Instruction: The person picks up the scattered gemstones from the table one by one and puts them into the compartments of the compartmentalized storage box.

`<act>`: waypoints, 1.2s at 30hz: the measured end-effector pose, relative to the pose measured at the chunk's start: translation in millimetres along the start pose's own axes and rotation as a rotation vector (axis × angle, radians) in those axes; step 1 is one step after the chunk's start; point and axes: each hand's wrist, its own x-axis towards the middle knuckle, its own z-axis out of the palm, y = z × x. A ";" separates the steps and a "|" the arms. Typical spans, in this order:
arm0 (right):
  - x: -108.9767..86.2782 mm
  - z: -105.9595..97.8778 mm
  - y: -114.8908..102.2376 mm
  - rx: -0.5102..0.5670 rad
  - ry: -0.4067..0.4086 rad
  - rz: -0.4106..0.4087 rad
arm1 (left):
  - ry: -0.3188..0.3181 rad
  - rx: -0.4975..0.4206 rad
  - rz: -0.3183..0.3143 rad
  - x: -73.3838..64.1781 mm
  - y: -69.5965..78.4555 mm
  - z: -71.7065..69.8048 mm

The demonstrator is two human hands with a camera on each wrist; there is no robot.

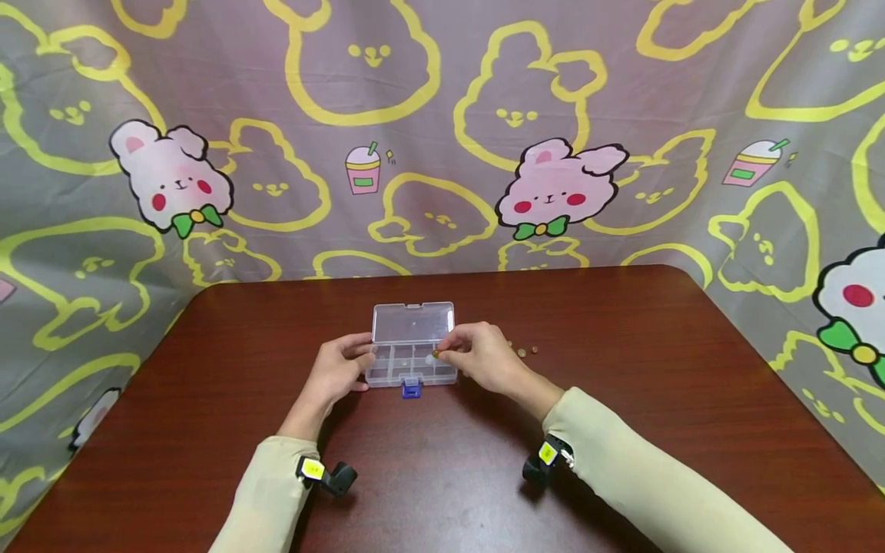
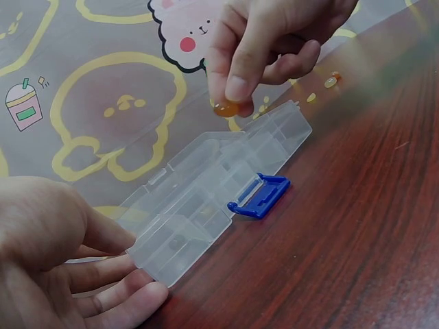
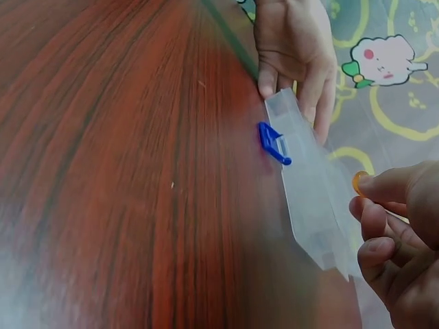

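A clear plastic compartment box [image 1: 424, 380] rests on the table with its lid [image 1: 413, 322] raised at the back. Its blue latch [image 2: 264, 197] hangs down at the front. My left hand [image 1: 336, 369] holds the box's left end, thumb at the wall and fingers around the end. Between thumb and fingertips, my right hand [image 1: 487, 357] pinches a small glossy amber oval piece [image 2: 226, 109] over the box's right-hand compartments. The same amber piece [image 3: 359, 182] shows at the right fingertips in the right wrist view.
Several small yellowish and brown pieces [image 1: 522, 352] lie on the dark wooden table [image 1: 442, 468] just right of the right hand. A patterned cloth [image 1: 429, 153] hangs behind the table's far edge. Each sleeve carries a wrist camera [image 1: 341, 478].
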 end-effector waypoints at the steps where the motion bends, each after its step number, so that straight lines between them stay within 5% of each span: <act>1: 1.0 1.5 -1.1 -0.007 -0.003 -0.006 | -0.001 0.001 0.000 0.0 0.1 0.2; 36: 31.7 51.2 -27.5 -0.083 -0.105 -0.116 | -0.010 -0.015 -0.004 -0.1 0.4 -0.8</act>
